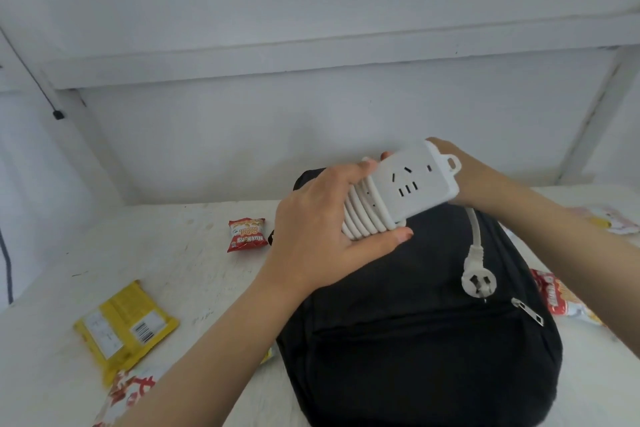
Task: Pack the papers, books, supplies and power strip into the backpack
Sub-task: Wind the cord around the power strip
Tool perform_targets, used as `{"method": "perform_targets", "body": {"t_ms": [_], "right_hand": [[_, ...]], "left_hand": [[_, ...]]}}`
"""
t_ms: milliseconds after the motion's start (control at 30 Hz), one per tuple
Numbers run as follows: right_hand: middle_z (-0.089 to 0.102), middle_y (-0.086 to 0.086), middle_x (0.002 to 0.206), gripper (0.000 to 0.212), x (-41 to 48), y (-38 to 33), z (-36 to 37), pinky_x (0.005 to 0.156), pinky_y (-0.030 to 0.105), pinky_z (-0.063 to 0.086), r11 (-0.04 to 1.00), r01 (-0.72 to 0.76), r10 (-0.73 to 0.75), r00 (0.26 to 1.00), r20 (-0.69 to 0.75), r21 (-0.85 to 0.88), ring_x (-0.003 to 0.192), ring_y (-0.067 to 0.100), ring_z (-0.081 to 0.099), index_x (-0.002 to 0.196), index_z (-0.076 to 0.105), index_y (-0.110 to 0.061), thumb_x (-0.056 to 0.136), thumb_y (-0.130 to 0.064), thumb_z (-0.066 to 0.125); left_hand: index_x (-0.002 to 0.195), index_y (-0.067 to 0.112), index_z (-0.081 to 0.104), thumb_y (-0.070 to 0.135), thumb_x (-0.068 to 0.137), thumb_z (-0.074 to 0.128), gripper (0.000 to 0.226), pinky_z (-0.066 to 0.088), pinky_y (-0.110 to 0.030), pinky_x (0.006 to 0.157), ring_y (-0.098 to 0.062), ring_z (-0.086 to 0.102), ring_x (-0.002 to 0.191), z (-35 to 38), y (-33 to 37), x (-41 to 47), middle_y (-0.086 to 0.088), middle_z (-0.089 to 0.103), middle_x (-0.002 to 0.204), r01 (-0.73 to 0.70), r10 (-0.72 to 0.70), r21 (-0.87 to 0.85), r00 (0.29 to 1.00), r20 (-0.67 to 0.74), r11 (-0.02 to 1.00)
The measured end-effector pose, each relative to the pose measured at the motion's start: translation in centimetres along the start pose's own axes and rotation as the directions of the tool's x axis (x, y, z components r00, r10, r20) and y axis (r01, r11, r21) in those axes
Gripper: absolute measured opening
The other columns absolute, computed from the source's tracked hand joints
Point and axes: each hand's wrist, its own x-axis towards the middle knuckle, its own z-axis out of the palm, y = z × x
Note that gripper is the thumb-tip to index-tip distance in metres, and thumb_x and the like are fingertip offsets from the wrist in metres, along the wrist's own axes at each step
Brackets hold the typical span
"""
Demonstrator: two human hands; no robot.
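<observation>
Hands of one person held a white power strip (415, 180) in the air just above a black backpack (415, 340), which lay flat on a white table (138, 253) and filled the view from five to six o'clock. The left hand (322, 218) gripped the strip's near end, fingers curled over the top and thumb underneath, clamping the white cord (360, 215) that was wound round the strip in about five turns. The right hand (474, 180) held the far end from behind, with most of its fingers hidden. One socket face showed on the strip.

One white plug (479, 279) hung at the cord's end, over the backpack at four o'clock from the strip. A metal zipper pull (528, 310) lay just below it.

Five snack packets could be counted around the backpack. A small red packet (247, 234) sat at ten o'clock, its writing upside down and not clearly readable. A yellow packet (124, 326) at eight o'clock showed a barcode label. A red-and-white packet (128, 392) lay at seven o'clock, another red-and-white wrapper (568, 298) at three o'clock, and a pale packet (609, 218) at two o'clock.
</observation>
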Motion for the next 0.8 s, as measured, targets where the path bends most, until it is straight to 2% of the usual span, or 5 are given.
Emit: {"method": "perform_targets", "body": {"t_ms": [100, 233, 367, 567, 800], "right_hand": [[0.044, 0.002, 0.056, 0.038, -0.2, 0.6, 1.1, 0.059, 0.029, 0.033, 0.992, -0.038, 0.03, 0.998, -0.063, -0.122, 0.055, 0.017, 0.039, 0.054, 0.037, -0.012, 0.09, -0.002, 0.044], [0.05, -0.001, 0.065, 0.033, -1.4, 1.3, 3.4, 0.052, 0.032, 0.032, 0.936, -0.026, -0.04, 0.983, -0.18, -0.351, 0.059, 0.015, 0.047, 0.078, 0.042, -0.013, 0.098, -0.038, 0.031], [0.048, 0.002, 0.07, 0.005, -2.5, 2.6, 5.0, 0.047, 0.031, 0.028, 0.922, -0.085, 0.024, 0.986, -0.163, -0.378, 0.056, 0.018, 0.047, 0.092, 0.036, -0.014, 0.096, -0.012, 0.036], [0.054, 0.002, 0.088, 0.024, -3.1, 2.6, 5.1, 0.055, 0.03, 0.036, 0.887, -0.131, 0.057, 0.983, -0.177, -0.443, 0.069, 0.018, 0.049, 0.113, 0.047, -0.023, 0.097, -0.01, 0.034], [0.057, 0.0, 0.095, 0.034, -3.0, 2.8, 4.0, 0.05, 0.026, 0.028, 0.818, -0.147, 0.14, 0.989, -0.057, -0.556, 0.076, 0.02, 0.05, 0.108, 0.054, -0.028, 0.092, -0.004, 0.037]], "left_hand": [[0.115, 0.033, 0.031, 0.069, 0.066, 0.058, 0.067, 0.055, -0.025, 0.061, -0.003, 0.058, 0.082, 0.0, -0.3, 0.0, 0.013, 0.058, 0.104, 0.128, -0.128, -0.053, 0.992, 0.0, 0.99], [0.112, 0.033, 0.027, 0.067, 0.069, 0.051, 0.06, 0.046, -0.009, 0.055, 0.004, 0.055, 0.073, -0.5, -0.9, 0.6, 0.02, 0.048, 0.101, 0.204, -0.207, -0.09, 0.978, -0.027, 0.975], [0.111, 0.037, 0.027, 0.065, 0.07, 0.052, 0.056, 0.043, -0.004, 0.058, 0.003, 0.056, 0.073, -1.0, -1.8, 1.0, 0.02, 0.05, 0.102, 0.259, -0.263, -0.082, 0.964, -0.035, 0.962], [0.13, 0.042, 0.029, 0.066, 0.074, 0.049, 0.063, 0.038, -0.006, 0.056, 0.0, 0.057, 0.078, -0.7, -2.7, 0.8, 0.024, 0.049, 0.109, 0.323, -0.323, -0.046, 0.946, -0.008, 0.945], [0.127, 0.042, 0.038, 0.066, 0.075, 0.052, 0.06, 0.042, -0.012, 0.06, 0.0, 0.058, 0.08, 0.3, -3.2, 0.1, 0.024, 0.053, 0.108, 0.369, -0.368, -0.008, 0.927, 0.076, 0.929]]}}
